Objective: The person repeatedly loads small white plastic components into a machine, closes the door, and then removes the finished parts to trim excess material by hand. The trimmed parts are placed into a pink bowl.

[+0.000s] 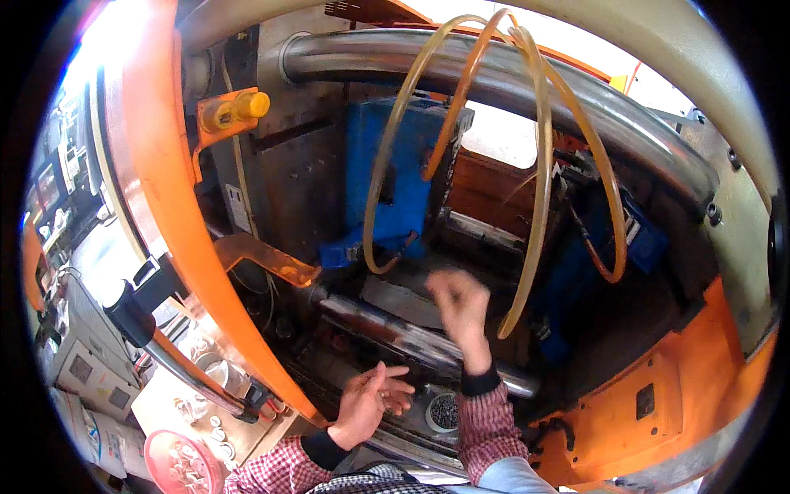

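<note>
My left hand [372,403] is in front of the lower steel bar with its fingers apart and nothing seen in it. Farther in, above that lower bar [395,331], my right hand [461,303] reaches into the gap of the machine. Motion blurs its curled fingers, and whether they hold anything is hidden. Beyond it stands a blue metal mold half [387,173] with yellowish hoses [539,165] looping across to a second blue block [646,243]. Beside my right sleeve sits a round white cup [443,411] of small dark grey pieces.
An orange door frame [177,181] with a black handle [130,313] bounds the left. A thick steel bar [494,70] crosses above, and an orange guard [650,403] stands at right. Outside, a pink basket [183,463] of small white parts is near a table [164,403].
</note>
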